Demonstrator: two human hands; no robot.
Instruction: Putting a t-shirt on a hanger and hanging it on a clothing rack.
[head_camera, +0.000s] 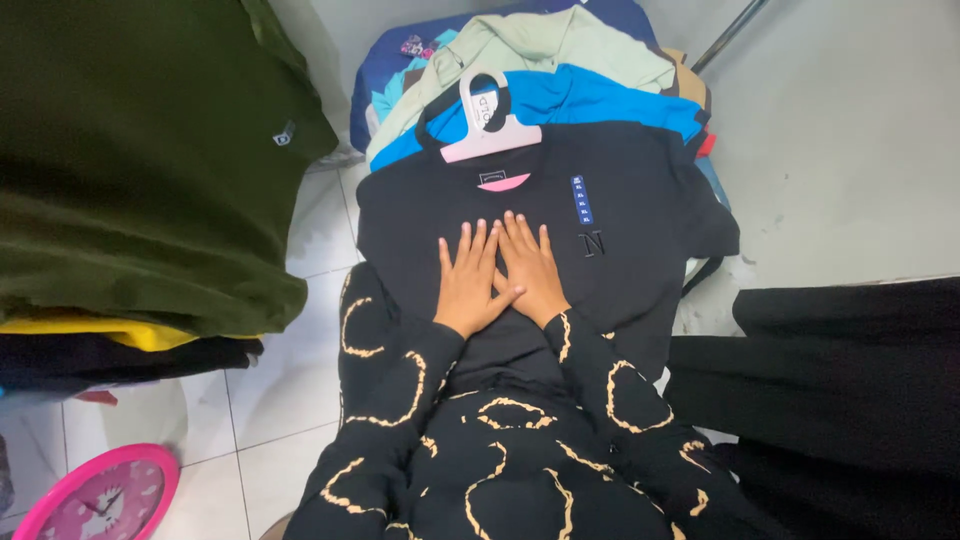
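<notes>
1. Pressing both hands, left hand and right hand, open and flat, side by side on a black T-shirt.
2. Lying atop a pile of garments, white hanger in its collar.
3. Sitting on a white tiled floor, green shirts stacked left, pink clock nearby.

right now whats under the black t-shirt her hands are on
Under the black t-shirt lies a stack of folded garments: a blue one, then a pale green one peek out at the top edge. Both hands press flat on it. Anything lower is covered.
</notes>
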